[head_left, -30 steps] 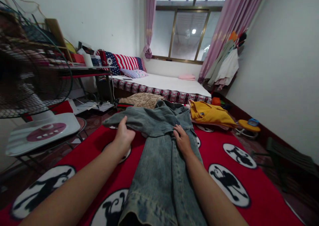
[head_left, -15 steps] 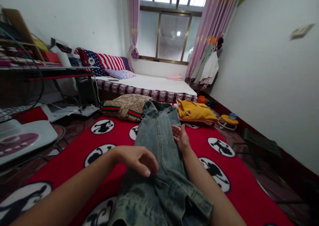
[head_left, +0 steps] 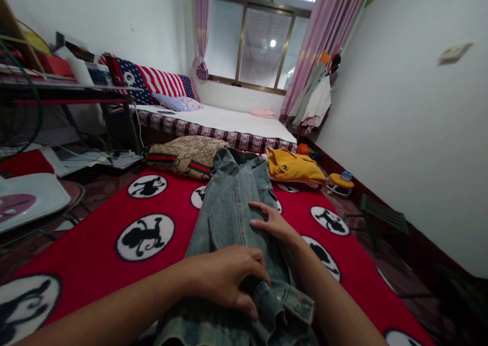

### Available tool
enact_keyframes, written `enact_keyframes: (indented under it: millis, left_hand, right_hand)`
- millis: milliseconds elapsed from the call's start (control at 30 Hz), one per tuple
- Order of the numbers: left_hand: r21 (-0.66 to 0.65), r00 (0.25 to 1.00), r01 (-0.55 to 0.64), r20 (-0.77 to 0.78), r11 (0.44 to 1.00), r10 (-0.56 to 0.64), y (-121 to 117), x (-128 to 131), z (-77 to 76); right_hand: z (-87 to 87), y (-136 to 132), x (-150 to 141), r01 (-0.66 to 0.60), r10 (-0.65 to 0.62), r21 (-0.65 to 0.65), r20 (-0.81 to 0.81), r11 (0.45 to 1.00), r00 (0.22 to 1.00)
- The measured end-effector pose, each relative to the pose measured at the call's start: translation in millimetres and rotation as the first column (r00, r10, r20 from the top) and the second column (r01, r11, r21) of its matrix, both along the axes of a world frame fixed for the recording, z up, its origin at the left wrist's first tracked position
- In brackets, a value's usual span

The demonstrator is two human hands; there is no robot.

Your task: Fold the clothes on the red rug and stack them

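Observation:
A faded blue denim jacket (head_left: 224, 214) lies lengthwise in front of me, its sides folded inward and its collar at the far end. Near the hem, my left hand (head_left: 232, 277) curls its fingers and thumb around a fold of the denim by a buttoned cuff (head_left: 297, 301). My right hand (head_left: 272, 224) rests on the jacket's right side farther up, fingers apart and stretched out, holding nothing. Beneath the jacket is a red blanket (head_left: 102, 219) with black figures in white circles.
Beyond the collar lie a patterned brown garment (head_left: 186, 155) and a folded yellow garment (head_left: 295, 165). A bed (head_left: 224, 120) stands under the window. At left is a cluttered desk (head_left: 76, 94); at right, a dark folding stool (head_left: 381, 216) and a small yellow stool (head_left: 340, 181).
My left hand has moved right and closed on the denim near the cuff. My right hand has come from the jacket's right edge onto its top. The view has shifted slightly.

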State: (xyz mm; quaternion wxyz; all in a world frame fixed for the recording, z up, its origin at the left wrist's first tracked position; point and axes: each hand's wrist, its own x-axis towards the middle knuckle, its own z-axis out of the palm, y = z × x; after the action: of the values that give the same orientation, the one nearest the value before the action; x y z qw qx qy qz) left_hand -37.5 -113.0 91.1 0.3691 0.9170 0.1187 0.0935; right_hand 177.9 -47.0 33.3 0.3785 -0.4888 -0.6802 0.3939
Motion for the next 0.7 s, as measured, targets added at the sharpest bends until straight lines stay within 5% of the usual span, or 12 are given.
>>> enact_keyframes:
  millis: [100, 200, 267, 333, 433, 467, 533, 567, 700]
  left_hand:
    - [-0.187, 0.986, 0.164, 0.062, 0.969, -0.155, 7, -9, 11.2]
    - [-0.491, 0.928, 0.344, 0.046, 0.801, -0.370, 18, -20, 32.0]
    - [-0.649, 0.874, 0.357, -0.022, 0.672, -0.486, 24, -21, 41.4]
    - [-0.672, 0.898, 0.290, -0.055, 0.682, -0.436, 31, -12, 41.1]
    - [-0.334, 0.989, -0.097, 0.073, 0.937, 0.128, 50, 14, 19.4]
    - [-0.160, 0.926, -0.312, 0.172, 0.937, 0.337, 57, 23, 7.5]
    - [0.143, 0.773, -0.618, 0.295, 0.773, 0.562, 70, 40, -19.7]
    - [0.252, 0.736, -0.676, 0.291, 0.693, 0.612, 76, 45, -33.5]
    - [0.464, 0.705, -0.677, 0.184, 0.572, 0.685, 85, 55, -74.0]
  right_hand:
    - [12.5, -23, 2, 0.007, -0.013, -0.062, -0.084, 0.998, 0.996]
    - [24.0, -48, 3, 0.043, -0.061, -0.102, -0.183, 0.994, 0.981]
    - [27.3, -62, 5, 0.045, -0.065, -0.124, -0.161, 0.991, 0.985]
    - [26.3, -72, 7, 0.037, -0.049, -0.122, -0.092, 0.992, 0.995]
    - [20.8, -77, 12, 0.007, -0.010, -0.136, -0.020, 0.991, 1.000]
    - [19.2, -76, 14, -0.002, 0.001, -0.156, -0.012, 0.988, 1.000]
    - [17.4, -70, 17, -0.013, 0.017, -0.219, 0.013, 0.976, 1.000]
    - [17.2, -66, 19, -0.007, 0.017, -0.250, 0.036, 0.968, 0.999]
    - [18.9, -28, 30, 0.129, -0.106, -0.221, 0.110, 0.967, 0.988]
